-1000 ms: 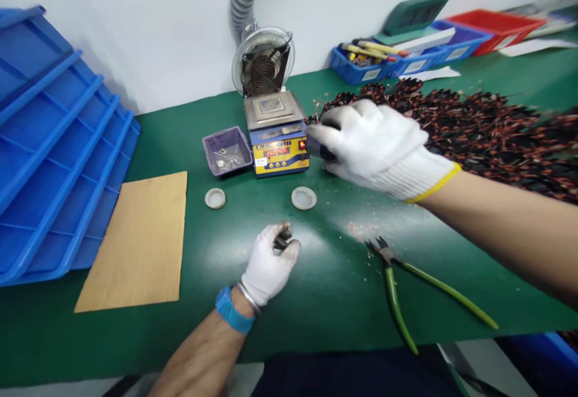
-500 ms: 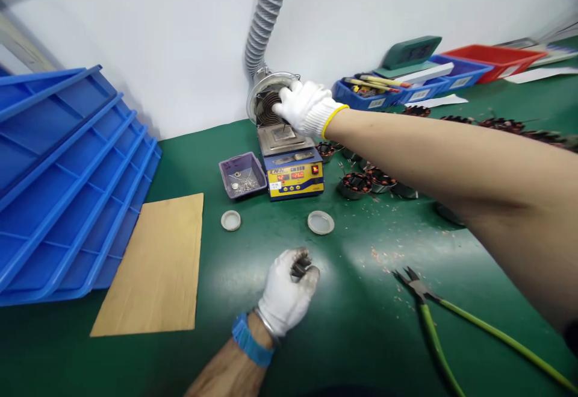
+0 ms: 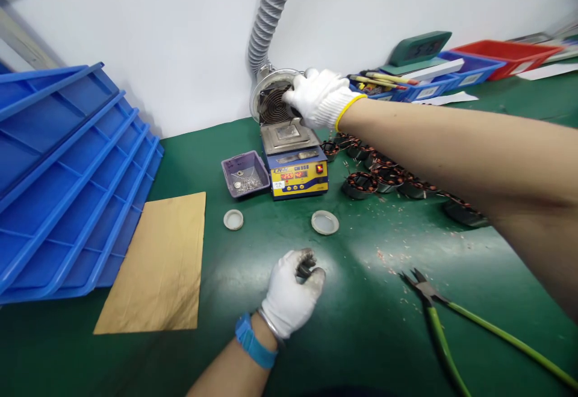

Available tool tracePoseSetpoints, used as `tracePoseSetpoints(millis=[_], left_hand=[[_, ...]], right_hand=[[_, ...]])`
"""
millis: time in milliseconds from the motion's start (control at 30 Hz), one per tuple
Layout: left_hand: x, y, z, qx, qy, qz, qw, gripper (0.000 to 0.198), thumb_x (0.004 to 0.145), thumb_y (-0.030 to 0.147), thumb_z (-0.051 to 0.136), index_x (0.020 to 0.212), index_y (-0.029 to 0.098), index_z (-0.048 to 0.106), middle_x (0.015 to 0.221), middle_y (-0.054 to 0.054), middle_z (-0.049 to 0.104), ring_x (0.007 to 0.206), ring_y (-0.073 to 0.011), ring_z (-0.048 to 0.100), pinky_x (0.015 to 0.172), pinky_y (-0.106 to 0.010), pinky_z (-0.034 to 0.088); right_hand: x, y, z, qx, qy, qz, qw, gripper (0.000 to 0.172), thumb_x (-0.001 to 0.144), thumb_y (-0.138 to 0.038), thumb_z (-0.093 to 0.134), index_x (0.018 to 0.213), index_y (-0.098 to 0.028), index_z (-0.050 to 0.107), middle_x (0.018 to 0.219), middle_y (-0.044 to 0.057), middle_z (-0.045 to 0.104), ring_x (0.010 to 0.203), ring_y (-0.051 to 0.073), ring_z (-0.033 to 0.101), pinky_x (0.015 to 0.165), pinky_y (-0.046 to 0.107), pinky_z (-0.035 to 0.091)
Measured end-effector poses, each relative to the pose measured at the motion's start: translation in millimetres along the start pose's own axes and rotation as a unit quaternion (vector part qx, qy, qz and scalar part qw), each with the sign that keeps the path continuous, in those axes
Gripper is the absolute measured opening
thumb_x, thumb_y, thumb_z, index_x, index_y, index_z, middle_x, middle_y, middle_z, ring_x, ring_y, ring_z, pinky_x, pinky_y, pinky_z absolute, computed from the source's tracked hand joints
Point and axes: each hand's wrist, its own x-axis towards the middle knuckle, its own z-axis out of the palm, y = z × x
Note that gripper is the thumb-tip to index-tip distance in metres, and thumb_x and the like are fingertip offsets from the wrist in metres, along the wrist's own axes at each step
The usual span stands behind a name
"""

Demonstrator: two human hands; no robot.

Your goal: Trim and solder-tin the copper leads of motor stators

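Two gloved hands showed. The right hand, far, was closed around a dark part, mostly hidden, over the yellow-fronted heater. The left hand was half curled over the near green table; whether it held anything could not be told. Wound coils stood right of the heater, a purple tray just left, green-handled pliers near right.
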Motion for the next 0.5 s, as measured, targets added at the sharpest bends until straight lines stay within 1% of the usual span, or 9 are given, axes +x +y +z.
tracePoseSetpoints(millis=[67, 100, 167, 233, 267, 333, 400, 500], left_hand=[[0, 1, -0.6, 0.004, -0.003, 0.002, 1.0, 0.02, 0.09, 0.018, 0.078, 0.11, 0.019, 0.079, 0.104, -0.01, 0.082, 0.095, -0.0261, 0.079, 0.093, -0.041, 0.066], [-1, 1, -0.9, 0.006, -0.005, 0.003, 1.0, 0.02, 0.09, 0.019, 0.078, 0.11, 0.019, 0.079, 0.104, -0.01, 0.082, 0.095, -0.0265, 0.079, 0.094, -0.042, 0.066], [-1, 1, -1.3, 0.012, -0.006, 0.002, 1.0, 0.022, 0.09, 0.019, 0.079, 0.112, 0.019, 0.078, 0.106, -0.011, 0.082, 0.097, -0.0268, 0.079, 0.095, -0.043, 0.065], [-1, 1, -1.4, 0.018, -0.006, 0.001, 1.0, 0.022, 0.09, 0.019, 0.079, 0.112, 0.02, 0.078, 0.107, -0.01, 0.082, 0.097, -0.0265, 0.078, 0.096, -0.043, 0.066], [-1, 1, -1.4, 0.02, -0.006, 0.001, 1.0, 0.022, 0.09, 0.019, 0.079, 0.112, 0.02, 0.078, 0.107, -0.01, 0.082, 0.097, -0.0261, 0.078, 0.096, -0.042, 0.066], [-1, 0, -1.3, 0.019, -0.006, 0.003, 1.0, 0.022, 0.09, 0.019, 0.079, 0.112, 0.02, 0.078, 0.106, -0.009, 0.082, 0.096, -0.0255, 0.078, 0.095, -0.041, 0.066], [-1, 0, -1.4, 0.016, -0.009, 0.005, 1.0, 0.02, 0.09, 0.018, 0.078, 0.111, 0.019, 0.078, 0.107, -0.01, 0.082, 0.096, -0.0256, 0.079, 0.095, -0.041, 0.066], [-1, 1, -2.0, 0.018, -0.016, 0.004, 1.0, 0.018, 0.09, 0.018, 0.078, 0.108, 0.018, 0.077, 0.107, -0.012, 0.081, 0.097, -0.0261, 0.079, 0.096, -0.041, 0.065]], right_hand=[[3, 4, -10, -0.025, -0.007, 0.007, 1.0, 0.056, 0.076, -0.017, 0.092, 0.129, -0.008, 0.075, 0.156, 0.019, 0.067, 0.151, 0.043, 0.053, 0.124, 0.067, 0.038], [4, 6, -15, -0.038, -0.013, 0.017, 0.999, 0.058, 0.076, -0.023, 0.093, 0.129, -0.008, 0.076, 0.151, 0.018, 0.071, 0.146, 0.041, 0.058, 0.122, 0.065, 0.042], [6, 9, -24, -0.037, -0.024, 0.049, 0.998, 0.053, 0.078, -0.038, 0.092, 0.121, -0.009, 0.08, 0.13, 0.014, 0.08, 0.129, 0.034, 0.069, 0.115, 0.059, 0.052], [7, 11, -29, -0.019, -0.037, 0.085, 0.996, 0.049, 0.083, -0.052, 0.087, 0.107, -0.01, 0.082, 0.107, 0.011, 0.083, 0.112, 0.029, 0.074, 0.106, 0.053, 0.058], [6, 11, -30, -0.004, -0.042, 0.101, 0.994, 0.051, 0.087, -0.059, 0.082, 0.103, -0.01, 0.082, 0.1, 0.01, 0.082, 0.105, 0.027, 0.075, 0.103, 0.051, 0.06], [5, 10, -29, 0.03, -0.049, 0.131, 0.99, 0.059, 0.094, -0.069, 0.07, 0.098, -0.011, 0.081, 0.092, 0.01, 0.08, 0.094, 0.023, 0.074, 0.097, 0.048, 0.063], [5, 7, -24, 0.063, -0.054, 0.152, 0.985, 0.059, 0.098, -0.071, 0.066, 0.095, -0.013, 0.079, 0.085, 0.008, 0.079, 0.085, 0.02, 0.073, 0.092, 0.043, 0.065], [8, 0, -14, 0.102, -0.061, 0.163, 0.979, 0.046, 0.097, -0.061, 0.076, 0.094, -0.015, 0.077, 0.076, 0.005, 0.077, 0.082, 0.02, 0.073, 0.086, 0.038, 0.068]])
